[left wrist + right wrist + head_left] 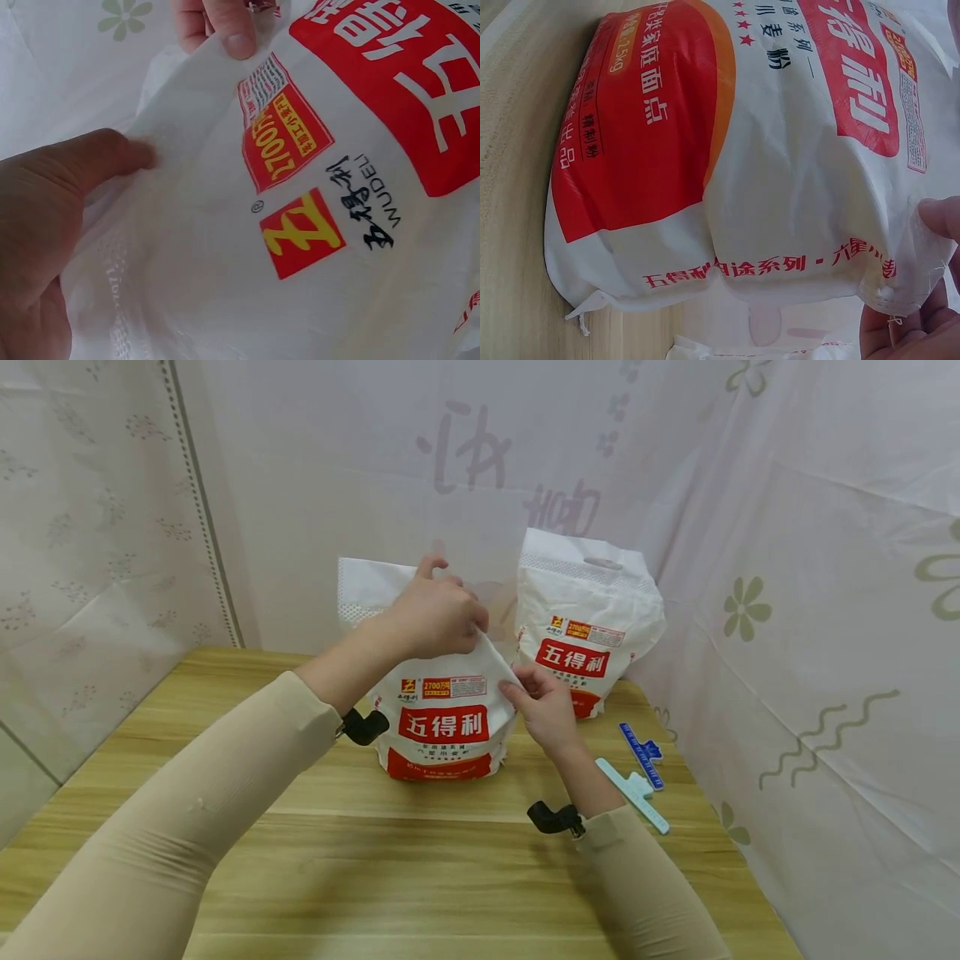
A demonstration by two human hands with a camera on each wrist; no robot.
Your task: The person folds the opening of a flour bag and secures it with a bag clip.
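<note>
A white flour bag (450, 693) with red printed panels stands upright on the wooden table. My left hand (437, 617) reaches across its top and pinches the upper right edge; in the left wrist view the thumb (112, 154) presses on the white cloth. Lower on the same edge, my right hand (543, 703) pinches the side of the bag between thumb and fingers. The right wrist view shows this thumb (939, 217) on the front face and curled fingers behind the corner. The bag's top band sticks up to the left of my left hand, partly hidden by it.
Behind and to the right stands a second flour bag (588, 610) with a handle slot at its top. A blue clip (642, 756) and a pale green clip (633, 795) lie at the table's right side. Patterned curtains (315, 460) surround the table (420, 868).
</note>
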